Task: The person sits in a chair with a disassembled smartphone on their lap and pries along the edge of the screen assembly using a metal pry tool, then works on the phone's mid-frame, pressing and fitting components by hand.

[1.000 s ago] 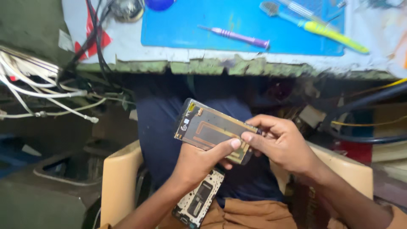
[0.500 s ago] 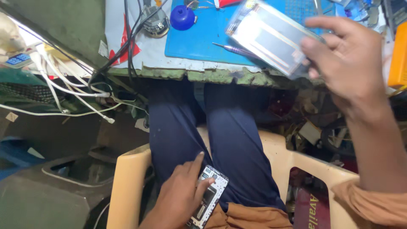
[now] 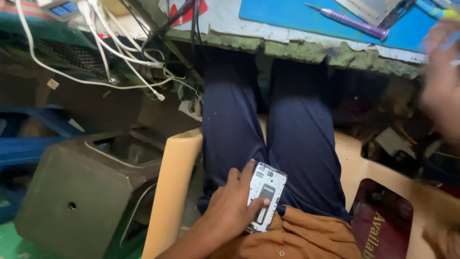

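My left hand [image 3: 230, 208] rests on my lap and grips a white phone frame [image 3: 266, 193] lying on my dark blue trousers. My right hand [image 3: 443, 81] is a blur at the right edge, below the bench edge; whether it holds anything cannot be told. A grey phone screen panel [image 3: 371, 8] lies on the blue mat [image 3: 297, 13] on the bench, beside a purple screwdriver [image 3: 350, 20].
The worn bench edge [image 3: 306, 45] runs across the top. White and black cables [image 3: 120, 52] hang at the upper left. A beige plastic chair [image 3: 170, 192] holds me; a dark upturned stool [image 3: 81, 192] stands at the left. A maroon packet [image 3: 381, 223] lies by my right thigh.
The right hand carried the screen panel up from my lap to the bench and set it on the blue mat, then drew away. The left hand closed on the white frame in my lap.
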The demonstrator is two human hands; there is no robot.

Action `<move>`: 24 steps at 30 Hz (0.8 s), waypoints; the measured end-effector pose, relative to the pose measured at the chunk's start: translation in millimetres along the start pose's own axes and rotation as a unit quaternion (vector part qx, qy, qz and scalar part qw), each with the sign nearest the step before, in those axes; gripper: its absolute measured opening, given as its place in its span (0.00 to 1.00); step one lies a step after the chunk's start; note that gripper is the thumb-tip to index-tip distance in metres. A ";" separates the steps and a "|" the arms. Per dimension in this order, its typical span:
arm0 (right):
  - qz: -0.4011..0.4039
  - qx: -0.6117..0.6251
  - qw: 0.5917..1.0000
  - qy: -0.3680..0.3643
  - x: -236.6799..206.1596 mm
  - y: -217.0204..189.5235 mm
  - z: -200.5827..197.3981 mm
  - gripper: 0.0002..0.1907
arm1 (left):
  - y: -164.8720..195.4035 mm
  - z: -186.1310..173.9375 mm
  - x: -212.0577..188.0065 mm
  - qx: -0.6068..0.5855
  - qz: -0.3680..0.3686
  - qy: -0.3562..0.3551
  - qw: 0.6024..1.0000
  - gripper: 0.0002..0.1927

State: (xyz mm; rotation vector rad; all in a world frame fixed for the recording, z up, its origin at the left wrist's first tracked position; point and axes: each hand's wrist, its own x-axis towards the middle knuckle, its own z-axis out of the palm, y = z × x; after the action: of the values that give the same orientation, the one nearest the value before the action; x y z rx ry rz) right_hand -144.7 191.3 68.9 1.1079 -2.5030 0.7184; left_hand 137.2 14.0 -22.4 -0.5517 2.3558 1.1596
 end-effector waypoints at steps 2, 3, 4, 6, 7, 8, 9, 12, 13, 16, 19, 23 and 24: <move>0.019 0.035 0.996 -0.084 -46.1 -17.7 -3.7 0.12 | -7.1 3.1 1.7 -0.049 0.044 0.030 0.997 0.50; 0.069 0.080 0.983 -0.151 -70.9 -27.6 0.0 0.12 | -10.2 5.6 4.5 -0.108 0.030 0.004 0.994 0.50; 0.124 0.125 0.962 -0.210 -91.6 -34.0 8.4 0.14 | -12.9 8.4 7.5 -0.166 0.016 -0.022 0.986 0.50; 0.257 0.202 0.899 -0.291 -129.0 -43.1 25.0 0.13 | -16.3 12.4 13.0 -0.281 -0.025 -0.058 0.958 0.50; 0.285 0.205 0.880 -0.321 -144.3 -46.3 31.2 0.15 | -17.1 12.0 15.7 -0.336 -0.049 -0.064 0.938 0.50; 0.311 0.206 0.860 -0.348 -155.8 -47.8 36.9 0.17 | -16.6 10.0 18.7 -0.390 -0.071 -0.070 0.916 0.50; 0.348 0.268 0.825 -0.355 -163.7 -47.8 41.1 0.19 | -15.1 6.5 21.2 -0.400 -0.039 -0.053 0.914 0.48; 0.408 0.443 0.723 -0.339 -171.0 -45.4 45.6 0.24 | -1.8 -7.6 29.1 -0.445 0.044 -0.010 0.894 0.42; 0.398 0.495 0.703 -0.321 -168.8 -43.8 45.9 0.24 | 5.4 -11.1 31.2 -0.476 0.062 0.003 0.877 0.41; 0.391 0.542 0.689 -0.281 -164.1 -37.8 36.7 0.24 | 37.4 -8.3 48.8 -0.545 0.125 0.034 0.828 0.39; 0.415 0.536 0.688 -0.259 -165.9 -32.2 25.4 0.25 | 59.4 -0.5 56.3 -0.562 0.122 0.029 0.818 0.40; 0.448 0.605 0.621 -0.220 -172.1 -27.5 22.1 0.25 | 70.8 5.5 51.1 -0.548 0.091 0.003 0.831 0.42; 0.449 0.608 0.618 -0.217 -173.8 -27.6 22.7 0.26 | 72.3 5.6 49.1 -0.548 0.085 0.006 0.832 0.42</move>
State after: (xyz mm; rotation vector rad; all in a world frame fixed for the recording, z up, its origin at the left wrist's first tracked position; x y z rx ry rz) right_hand -12.3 266.7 -21.9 -0.0227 -2.6904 3.0364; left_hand 59.7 52.1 -7.4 -0.6774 1.5321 2.5667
